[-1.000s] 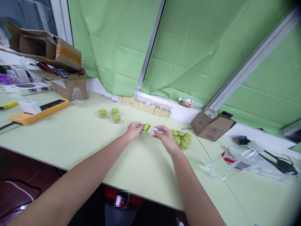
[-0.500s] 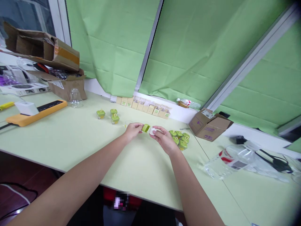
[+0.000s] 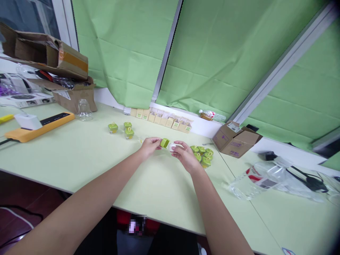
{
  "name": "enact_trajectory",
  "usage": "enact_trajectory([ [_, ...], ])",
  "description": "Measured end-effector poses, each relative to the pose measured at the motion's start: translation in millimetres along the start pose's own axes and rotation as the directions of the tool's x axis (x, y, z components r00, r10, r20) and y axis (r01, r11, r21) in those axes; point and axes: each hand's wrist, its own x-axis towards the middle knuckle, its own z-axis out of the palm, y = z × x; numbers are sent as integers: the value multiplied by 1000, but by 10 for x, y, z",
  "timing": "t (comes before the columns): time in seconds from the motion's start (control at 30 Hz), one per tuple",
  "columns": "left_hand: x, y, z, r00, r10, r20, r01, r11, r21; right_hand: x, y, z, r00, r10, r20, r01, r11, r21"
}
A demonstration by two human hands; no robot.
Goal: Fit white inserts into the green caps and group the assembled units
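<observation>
My left hand (image 3: pixel 151 146) pinches a small green case (image 3: pixel 165 142), its hollow side turned toward the right. Close beside that opening, the fingers of my right hand (image 3: pixel 184 153) grip a small rounded white object (image 3: pixel 171 147) that looks like an earbud case. A narrow gap shows between the two pieces. Right of my right hand sits a cluster of green-lidded clear containers (image 3: pixel 205 161) with yellow loops on top. A few more green-lidded containers (image 3: pixel 129 132) stand left of my left hand. Some clear plastic (image 3: pixel 142 140) lies just behind my left fingers, partly hidden.
A row of small tan cartons (image 3: pixel 160 118) lines the back edge. An orange power strip (image 3: pixel 39 128) and a clear glass jar (image 3: pixel 84 110) are on the left. To the right are an open cardboard box (image 3: pixel 235 141) and a large clear bottle (image 3: pixel 255 179) lying down.
The view has shifted slightly. The green case and the white object stay in the same hands, with the green case turned a little and its hollow side showing more.
</observation>
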Motion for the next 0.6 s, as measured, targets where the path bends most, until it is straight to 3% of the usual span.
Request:
enact_trajectory([
  [0.3,-6,11,2,1000,-7,0,7,1000,-4,-3,-12,6,1000,23,14,-23,999,42],
  [0.6,30,-39,-15,1000,-19,-5,19,1000,-5,54,45,12,993,-68,-96,66,998,-22],
])
